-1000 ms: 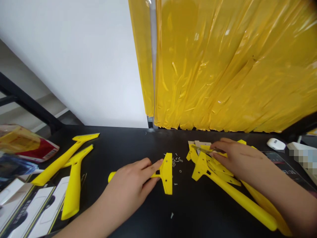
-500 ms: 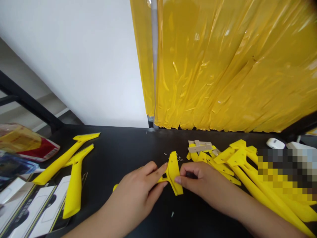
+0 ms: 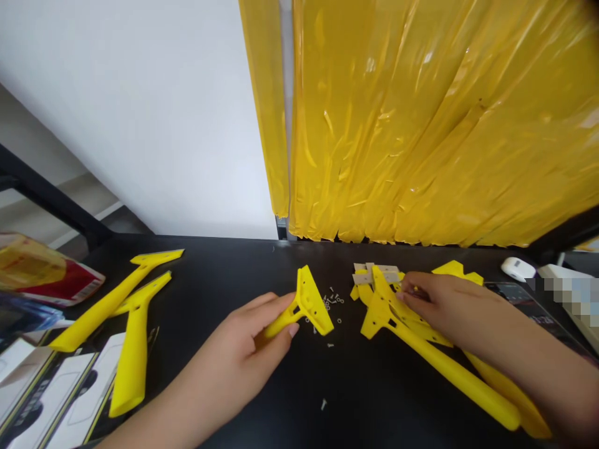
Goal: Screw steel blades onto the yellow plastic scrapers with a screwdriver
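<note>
My left hand (image 3: pixel 246 340) is wrapped round the handle of a yellow plastic scraper (image 3: pixel 312 302); its wide head, with small holes, faces up and right. My right hand (image 3: pixel 437 305) reaches over a pile at the right, fingers curled together beside flat metal blades (image 3: pixel 362 278). Anything between those fingertips is hidden. Yellow holed plates (image 3: pixel 418 323) lie under and beside that hand. Another yellow scraper handle (image 3: pixel 449 368) lies slantwise in front of the pile, its head touching the blades. Several small screws and nuts (image 3: pixel 333 299) are scattered between my hands.
Two yellow scrapers (image 3: pixel 131 352) lie at the left, beside white and black boxes (image 3: pixel 70 386) and a red and yellow package (image 3: pixel 56 271). A lone screw (image 3: pixel 324 405) sits near the front. A white case (image 3: pixel 518 269) stands at the right; yellow plastic sheeting (image 3: pixel 412 137) hangs behind.
My right hand has left the held scraper and moved right to the pile. My left hand has turned the scraper's head. A scraper handle at the right has shifted left, over the pile.
</note>
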{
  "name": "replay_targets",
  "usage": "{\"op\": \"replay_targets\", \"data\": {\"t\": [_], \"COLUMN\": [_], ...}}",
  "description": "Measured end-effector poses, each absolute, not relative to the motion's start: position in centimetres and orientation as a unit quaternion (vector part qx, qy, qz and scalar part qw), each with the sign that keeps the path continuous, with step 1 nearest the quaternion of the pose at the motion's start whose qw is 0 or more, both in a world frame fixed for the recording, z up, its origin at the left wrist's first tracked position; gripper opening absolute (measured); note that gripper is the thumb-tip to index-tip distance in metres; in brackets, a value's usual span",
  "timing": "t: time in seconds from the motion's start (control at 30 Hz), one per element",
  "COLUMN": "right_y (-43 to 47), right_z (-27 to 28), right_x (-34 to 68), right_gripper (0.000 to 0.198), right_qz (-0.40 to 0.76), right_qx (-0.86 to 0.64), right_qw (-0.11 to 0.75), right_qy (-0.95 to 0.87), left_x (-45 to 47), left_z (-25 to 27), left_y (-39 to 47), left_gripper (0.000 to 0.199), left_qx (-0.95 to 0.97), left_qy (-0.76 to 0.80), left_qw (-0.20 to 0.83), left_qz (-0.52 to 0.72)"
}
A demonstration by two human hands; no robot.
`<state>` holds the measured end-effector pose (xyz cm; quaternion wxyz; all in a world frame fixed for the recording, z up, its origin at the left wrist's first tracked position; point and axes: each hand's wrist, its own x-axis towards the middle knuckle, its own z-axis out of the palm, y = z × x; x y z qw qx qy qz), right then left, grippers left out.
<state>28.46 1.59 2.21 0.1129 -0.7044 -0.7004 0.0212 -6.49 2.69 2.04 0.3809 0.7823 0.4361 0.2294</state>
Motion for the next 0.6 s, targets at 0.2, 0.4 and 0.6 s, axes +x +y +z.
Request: {"op": "replay_targets", "data": {"t": [0.2, 0.4, 0.6], "right_y": [-3.6, -4.1, -2.7], "right_z": [2.0, -1.6, -1.7], "right_x": [20.5, 16.6, 17.7], "right_gripper": [0.015, 0.021, 0.012], "right_qz": [0.116, 0.09, 0.079], "right_qx": [-0.5, -0.394, -0.449], "right_qw": [0.123, 0.059, 0.08], "right_qy": [-0.849, -0.913, -0.886], "left_x": [-6.1, -6.1, -6.3], "left_z": [2.8, 3.3, 3.2], "left_y": [2.7, 2.9, 2.9], "left_gripper": [0.033, 0.027, 0.021], "left_qx": [0.621, 0.604, 0.587], "left_qy": [0.465, 0.463, 0.441], "left_qw": [0.575, 0.594, 0.625], "left_qz": [0.259, 0.261, 0.264]}}
